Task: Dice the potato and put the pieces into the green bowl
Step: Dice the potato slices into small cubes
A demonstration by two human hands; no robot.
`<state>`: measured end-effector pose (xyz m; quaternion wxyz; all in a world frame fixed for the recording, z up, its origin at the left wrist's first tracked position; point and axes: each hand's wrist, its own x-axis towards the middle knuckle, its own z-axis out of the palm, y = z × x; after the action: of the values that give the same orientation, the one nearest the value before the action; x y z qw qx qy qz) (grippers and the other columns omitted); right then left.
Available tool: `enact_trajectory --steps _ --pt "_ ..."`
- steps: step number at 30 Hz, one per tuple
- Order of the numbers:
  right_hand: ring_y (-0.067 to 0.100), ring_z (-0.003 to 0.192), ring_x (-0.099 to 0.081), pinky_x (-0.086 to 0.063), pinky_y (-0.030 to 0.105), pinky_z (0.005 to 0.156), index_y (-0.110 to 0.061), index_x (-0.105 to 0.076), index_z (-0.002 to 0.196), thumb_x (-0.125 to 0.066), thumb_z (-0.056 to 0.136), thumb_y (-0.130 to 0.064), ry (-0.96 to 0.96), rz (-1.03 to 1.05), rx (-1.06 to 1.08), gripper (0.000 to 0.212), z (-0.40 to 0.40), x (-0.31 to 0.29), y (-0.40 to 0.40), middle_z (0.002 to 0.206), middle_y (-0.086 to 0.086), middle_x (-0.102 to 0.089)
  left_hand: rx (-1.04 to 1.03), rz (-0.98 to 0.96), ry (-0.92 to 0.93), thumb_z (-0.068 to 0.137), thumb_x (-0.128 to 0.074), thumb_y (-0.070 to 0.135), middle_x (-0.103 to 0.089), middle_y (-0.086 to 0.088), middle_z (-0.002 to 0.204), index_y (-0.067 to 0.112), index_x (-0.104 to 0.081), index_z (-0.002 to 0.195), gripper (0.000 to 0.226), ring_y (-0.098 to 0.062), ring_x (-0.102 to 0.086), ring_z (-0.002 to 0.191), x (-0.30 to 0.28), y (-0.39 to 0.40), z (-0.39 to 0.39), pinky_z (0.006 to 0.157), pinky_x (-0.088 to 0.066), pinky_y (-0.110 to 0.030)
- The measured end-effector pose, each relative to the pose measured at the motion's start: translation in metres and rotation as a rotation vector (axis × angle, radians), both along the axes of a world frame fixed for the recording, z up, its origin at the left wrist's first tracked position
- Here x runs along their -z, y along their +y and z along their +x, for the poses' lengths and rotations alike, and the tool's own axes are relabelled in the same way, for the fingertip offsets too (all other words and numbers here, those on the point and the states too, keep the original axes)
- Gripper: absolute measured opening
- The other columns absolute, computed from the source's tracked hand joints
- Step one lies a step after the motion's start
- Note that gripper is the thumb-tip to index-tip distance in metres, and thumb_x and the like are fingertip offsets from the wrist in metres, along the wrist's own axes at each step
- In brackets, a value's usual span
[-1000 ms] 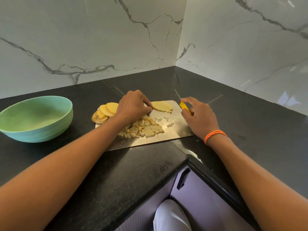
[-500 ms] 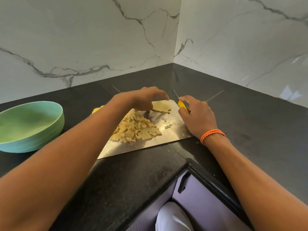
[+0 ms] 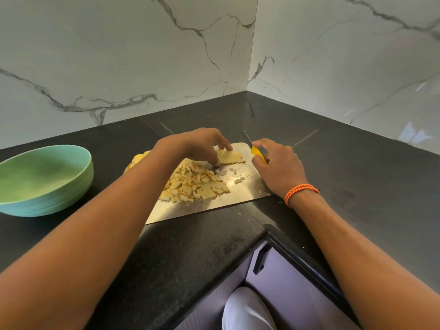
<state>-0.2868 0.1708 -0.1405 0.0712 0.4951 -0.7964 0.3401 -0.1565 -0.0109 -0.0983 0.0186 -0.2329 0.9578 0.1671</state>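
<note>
Green bowl (image 3: 42,179) waits empty at far left. Your left hand (image 3: 202,146) pins the potato slice (image 3: 229,157) on the cutting board (image 3: 238,194), fingertips down; tuck them back. Right hand (image 3: 278,167) grips the knife (image 3: 258,154); cut even strips.

One head-worn camera looks forward and down, close over the counter corner (image 3: 247,108).

Shiny metal cutting board (image 3: 240,198) on speckled, polished black stone counter (image 3: 190,258); glossy marble-look walls (image 3: 119,55).
</note>
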Motion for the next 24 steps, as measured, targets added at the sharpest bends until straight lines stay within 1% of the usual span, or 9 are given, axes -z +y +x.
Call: enact_trajectory --steps 3,6,8,12,16,18,20,22,24 --pt "0.021 0.077 -0.065 -0.06 0.044 0.077 -0.029 -0.06 0.137 -0.055 0.1 -0.034 -0.005 0.021 -0.001 0.038 0.002 0.0 0.001 0.094 0.001 -0.072 -0.04 -0.022 0.05 0.093 -0.079 0.034 -0.06 0.002 0.137 0.027 -0.062 0.145 0.056 -0.015 -0.052 0.111 0.002 0.01 0.006 0.096 -0.046 -0.034" --pt "0.021 0.079 -0.064 -0.057 0.038 0.075 -0.029 -0.06 0.136 -0.055 0.1 -0.035 0.008 0.072 -0.01 0.037 0.005 -0.001 0.004 0.095 0.002 -0.071 -0.133 -0.104 0.105 0.094 -0.075 0.048 -0.061 0.003 0.138 0.025 -0.062 0.145 0.057 -0.013 -0.051 0.108 0.009 0.015 0.009 0.093 -0.05 -0.036" --pt "0.021 0.076 -0.063 -0.057 0.038 0.075 -0.031 -0.059 0.138 -0.052 0.1 -0.036 0.035 0.097 -0.003 0.039 0.007 -0.001 0.005 0.092 0.002 -0.07 -0.176 -0.156 0.123 0.094 -0.072 0.053 -0.06 0.004 0.138 0.025 -0.063 0.145 0.058 -0.014 -0.052 0.11 0.012 0.018 0.01 0.093 -0.052 -0.038" --pt "0.023 0.085 -0.066 -0.058 0.046 0.084 -0.029 -0.056 0.143 -0.042 0.105 -0.034 0.073 0.152 0.016 0.041 0.01 -0.004 0.008 0.108 0.005 -0.073 -0.151 -0.169 0.1 0.092 -0.072 0.058 -0.058 0.005 0.141 0.027 -0.061 0.146 0.063 -0.017 -0.055 0.119 0.013 0.014 0.011 0.09 -0.049 -0.037" --pt "0.022 0.085 -0.066 -0.058 0.043 0.083 -0.027 -0.056 0.144 -0.043 0.105 -0.035 0.127 0.217 0.015 0.043 0.011 -0.008 0.015 0.105 0.004 -0.074 -0.118 0.005 0.1 0.085 -0.083 0.048 -0.063 -0.001 0.145 0.019 -0.052 0.154 0.08 -0.023 -0.061 0.127 0.002 -0.004 0.024 0.105 -0.049 -0.04" --pt "0.024 0.084 -0.066 -0.057 0.041 0.08 -0.026 -0.057 0.142 -0.042 0.104 -0.035 0.16 0.26 0.024 0.042 0.012 -0.009 0.015 0.103 0.005 -0.073 -0.12 0.06 0.054 0.088 -0.084 0.034 -0.071 -0.002 0.129 0.016 -0.053 0.153 0.074 -0.024 -0.065 0.119 -0.004 -0.014 0.03 0.107 -0.05 -0.041" --pt "0.025 0.084 -0.065 -0.055 0.039 0.077 -0.022 -0.061 0.135 -0.041 0.105 -0.034 0.185 0.279 0.038 0.038 0.013 -0.01 0.014 0.102 0.007 -0.072 -0.123 0.073 0.052 0.091 -0.083 0.021 -0.075 0.0 0.112 0.014 -0.06 0.147 0.061 -0.022 -0.068 0.106 -0.004 -0.018 0.031 0.104 -0.052 -0.042" --pt "0.024 0.082 -0.065 -0.057 0.039 0.076 -0.02 -0.064 0.129 -0.042 0.105 -0.034 0.191 0.28 0.047 0.036 0.016 -0.011 0.013 0.101 0.006 -0.072 -0.119 0.045 0.079 0.093 -0.079 0.014 -0.076 0.0 0.114 0.014 -0.066 0.141 0.05 -0.021 -0.068 0.105 -0.001 -0.015 0.029 0.097 -0.052 -0.037" --pt "0.023 0.08 -0.065 -0.059 0.042 0.078 -0.02 -0.064 0.129 -0.043 0.105 -0.035 0.189 0.275 0.05 0.036 0.019 -0.011 0.011 0.099 0.006 -0.072 -0.121 -0.003 0.111 0.095 -0.077 0.015 -0.076 -0.001 0.117 0.017 -0.068 0.139 0.045 -0.019 -0.067 0.106 0.003 -0.011 0.025 0.088 -0.05 -0.033"
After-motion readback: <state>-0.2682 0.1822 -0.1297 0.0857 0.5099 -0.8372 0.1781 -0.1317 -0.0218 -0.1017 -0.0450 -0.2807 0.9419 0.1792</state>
